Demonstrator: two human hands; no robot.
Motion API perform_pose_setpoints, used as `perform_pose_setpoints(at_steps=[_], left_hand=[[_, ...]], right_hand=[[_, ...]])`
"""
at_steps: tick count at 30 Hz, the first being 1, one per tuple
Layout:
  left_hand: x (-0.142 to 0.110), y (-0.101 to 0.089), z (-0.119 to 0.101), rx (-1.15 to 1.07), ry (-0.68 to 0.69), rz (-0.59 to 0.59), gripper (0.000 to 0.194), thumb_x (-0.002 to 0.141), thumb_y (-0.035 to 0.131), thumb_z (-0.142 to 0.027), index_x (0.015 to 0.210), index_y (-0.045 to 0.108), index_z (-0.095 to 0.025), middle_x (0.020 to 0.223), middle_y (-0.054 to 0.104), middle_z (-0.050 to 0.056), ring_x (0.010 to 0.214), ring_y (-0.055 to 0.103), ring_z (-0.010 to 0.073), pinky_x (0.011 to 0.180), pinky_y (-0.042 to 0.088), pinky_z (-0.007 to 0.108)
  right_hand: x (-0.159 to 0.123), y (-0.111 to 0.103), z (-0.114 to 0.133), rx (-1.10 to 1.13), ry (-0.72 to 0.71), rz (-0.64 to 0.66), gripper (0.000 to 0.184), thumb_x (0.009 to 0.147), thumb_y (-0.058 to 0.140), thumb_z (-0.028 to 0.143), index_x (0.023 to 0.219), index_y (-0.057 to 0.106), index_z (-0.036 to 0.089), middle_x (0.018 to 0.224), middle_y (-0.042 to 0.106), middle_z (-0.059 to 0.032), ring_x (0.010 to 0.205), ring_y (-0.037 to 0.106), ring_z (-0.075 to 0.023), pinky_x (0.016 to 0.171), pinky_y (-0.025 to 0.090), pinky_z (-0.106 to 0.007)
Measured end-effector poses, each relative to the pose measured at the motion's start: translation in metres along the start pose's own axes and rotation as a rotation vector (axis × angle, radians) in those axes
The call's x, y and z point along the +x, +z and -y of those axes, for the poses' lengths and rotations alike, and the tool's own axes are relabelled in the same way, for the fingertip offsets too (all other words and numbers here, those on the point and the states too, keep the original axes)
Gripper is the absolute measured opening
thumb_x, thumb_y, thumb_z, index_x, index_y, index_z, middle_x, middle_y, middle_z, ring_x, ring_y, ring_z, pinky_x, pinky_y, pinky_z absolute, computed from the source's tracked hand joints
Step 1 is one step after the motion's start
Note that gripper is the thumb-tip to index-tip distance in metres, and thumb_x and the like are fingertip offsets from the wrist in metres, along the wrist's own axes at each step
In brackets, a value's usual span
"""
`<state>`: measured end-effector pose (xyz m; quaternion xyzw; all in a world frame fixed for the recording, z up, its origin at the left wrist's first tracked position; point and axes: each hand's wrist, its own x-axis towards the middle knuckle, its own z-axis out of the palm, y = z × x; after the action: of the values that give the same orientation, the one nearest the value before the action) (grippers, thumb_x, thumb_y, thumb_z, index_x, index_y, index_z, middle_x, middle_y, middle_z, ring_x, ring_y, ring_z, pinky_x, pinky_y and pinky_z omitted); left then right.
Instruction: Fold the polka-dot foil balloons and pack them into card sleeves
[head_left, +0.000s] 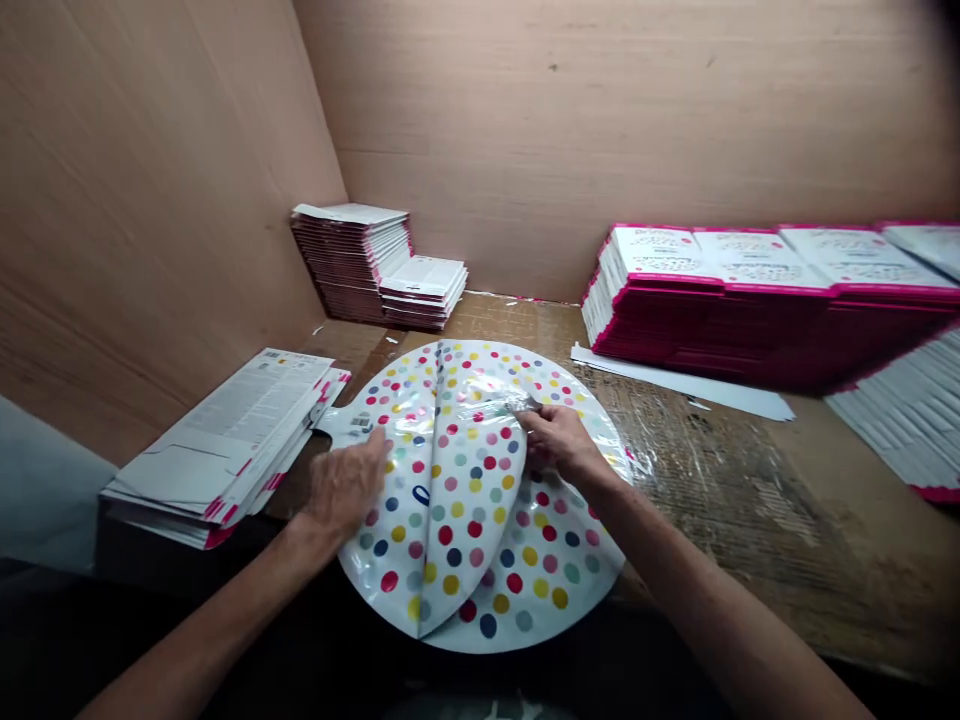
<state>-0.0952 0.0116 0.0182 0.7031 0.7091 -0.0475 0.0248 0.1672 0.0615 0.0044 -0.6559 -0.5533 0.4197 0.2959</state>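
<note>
A round white foil balloon (465,500) with coloured dots lies flat on the table in front of me, on top of more of the same. Its right side is folded over toward the middle, forming a crease from top to bottom. My left hand (346,487) rests flat on the balloon's left part, fingers spread. My right hand (559,440) pinches the folded edge of the balloon near its upper right.
A stack of white and pink card sleeves (225,445) lies at the left. Two more stacks (375,262) stand in the back corner. Long rows of pink-edged cards (765,300) fill the right. Brown board walls (600,120) enclose the worn table (750,480).
</note>
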Motion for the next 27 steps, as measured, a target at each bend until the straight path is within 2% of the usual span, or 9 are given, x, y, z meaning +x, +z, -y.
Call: perform_pose_setpoints(at_steps=[3,5,8,11,17,21,23,25,27], left_hand=[[-0.038,-0.003,-0.04,-0.129,0.085,0.09,0.04,0.099,0.034,-0.045,0.094,0.064,-0.019,0.076,0.072,0.009,0.075,0.07,0.0252,0.065,0.043,0.031],[-0.064,0.0,-0.06,-0.227,0.084,0.183,0.04,0.096,0.039,-0.05,0.08,0.06,-0.021,0.073,0.07,0.007,0.073,0.068,0.0224,0.066,0.042,0.03],[-0.087,0.008,-0.072,-0.357,0.037,0.261,0.04,0.091,0.044,-0.051,0.065,0.049,-0.021,0.067,0.065,0.004,0.066,0.063,0.0198,0.064,0.038,0.029],[-0.094,0.015,-0.072,-0.554,-0.031,0.342,0.046,0.083,0.052,-0.055,0.055,0.037,-0.022,0.054,0.052,0.0,0.054,0.049,0.0151,0.055,0.03,0.027],[-0.093,-0.015,-0.077,-1.462,-0.16,0.881,0.061,0.066,0.064,-0.071,0.045,0.032,-0.023,0.034,0.017,-0.009,0.034,0.01,0.0044,0.04,0.006,0.024],[-0.086,-0.053,-0.077,-1.826,-0.257,0.682,0.061,0.057,0.073,-0.067,0.044,0.031,-0.024,0.029,0.006,-0.012,0.029,0.004,0.0029,0.035,0.004,0.021],[-0.083,-0.06,-0.071,-1.774,-0.244,0.678,0.066,0.059,0.064,-0.075,0.041,0.026,-0.025,0.027,0.007,-0.01,0.027,0.007,0.0039,0.033,0.006,0.022],[-0.075,-0.059,-0.061,-1.548,-0.187,0.69,0.067,0.065,0.046,-0.085,0.039,0.032,-0.025,0.026,0.019,-0.005,0.025,0.016,0.0071,0.032,0.011,0.024],[-0.062,-0.052,-0.052,-1.201,-0.126,0.459,0.069,0.07,0.037,-0.086,0.045,0.049,-0.023,0.033,0.04,0.001,0.031,0.037,0.0128,0.035,0.025,0.026]], right_hand=[[-0.006,-0.035,-0.021,-0.116,0.056,-0.078,0.027,0.084,0.055,0.037,0.068,0.058,0.016,0.062,0.063,-0.0077,0.055,0.059,-0.0182,0.051,0.046,-0.027],[-0.012,-0.044,-0.025,-0.244,0.029,-0.202,0.017,0.081,0.062,0.031,0.081,0.064,0.014,0.088,0.068,-0.0145,0.081,0.065,-0.0259,0.068,0.05,-0.034],[-0.018,-0.037,-0.019,-0.584,-0.239,-0.382,0.039,0.083,0.065,0.025,0.119,0.06,0.012,0.13,0.055,-0.0213,0.117,0.053,-0.0334,0.095,0.044,-0.044],[-0.016,-0.021,-0.012,-0.843,-0.503,-0.216,0.034,0.091,0.058,0.028,0.122,0.061,0.014,0.134,0.054,-0.0183,0.122,0.049,-0.0315,0.103,0.038,-0.045],[-0.009,-0.039,-0.019,-0.625,-0.511,0.089,0.034,0.097,0.052,0.039,0.119,0.067,0.017,0.129,0.061,-0.0121,0.117,0.057,-0.0253,0.099,0.046,-0.038],[-0.056,-0.069,-0.033,-0.261,-0.697,0.258,0.07,0.094,0.047,0.06,0.15,0.036,0.02,0.145,0.051,-0.0135,0.13,0.051,-0.0277,0.104,0.046,-0.043],[-0.081,-0.07,-0.045,-0.317,-0.844,0.18,0.097,0.082,0.063,0.064,0.156,0.021,0.017,0.154,0.036,-0.0181,0.14,0.038,-0.0346,0.112,0.038,-0.051],[-0.096,-0.064,-0.059,-0.446,-0.974,-0.037,0.088,0.088,0.063,0.047,0.157,0.016,0.016,0.155,0.033,-0.0211,0.142,0.035,-0.0341,0.114,0.034,-0.054],[-0.099,-0.056,-0.073,-0.553,-1.037,-0.195,0.066,0.097,0.049,0.023,0.156,0.021,0.019,0.149,0.043,-0.0194,0.139,0.041,-0.0285,0.112,0.037,-0.052]])
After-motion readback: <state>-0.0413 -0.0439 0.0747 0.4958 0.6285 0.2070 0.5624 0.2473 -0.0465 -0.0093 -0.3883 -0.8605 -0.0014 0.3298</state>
